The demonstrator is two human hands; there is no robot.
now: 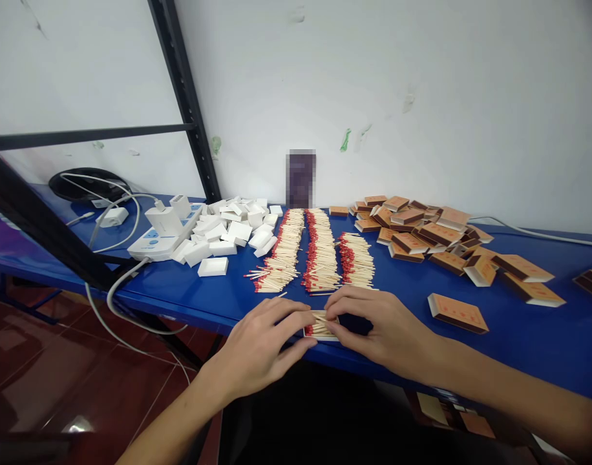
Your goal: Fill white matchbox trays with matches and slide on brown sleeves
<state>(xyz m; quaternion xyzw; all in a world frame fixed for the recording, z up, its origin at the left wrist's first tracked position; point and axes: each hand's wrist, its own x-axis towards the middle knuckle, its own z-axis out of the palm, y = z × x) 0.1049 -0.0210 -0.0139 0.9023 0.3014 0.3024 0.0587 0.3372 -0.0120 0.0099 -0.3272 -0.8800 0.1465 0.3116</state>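
Note:
A small white matchbox tray (321, 338) filled with red-tipped matches (319, 326) lies at the table's front edge, between my two hands. My left hand (271, 339) grips its left end, fingers on the far side and thumb on the near side. Over the tray's right part, my right hand (383, 323) has thumb and fingertips closed on the matches; its fingers partly hide that end. Just beyond stand long rows of loose matches, a left row (284, 252), a middle row (321, 252) and a shorter right row (358, 261), heads mostly to the left.
White empty trays (238, 229) are heaped at the back left, beside a power strip (163, 236) with chargers and cables. Orange-brown matchbox sleeves (422, 232) pile up on the right; one sleeve (458, 313) lies nearer my right forearm. A black shelf post (187, 97) rises at left.

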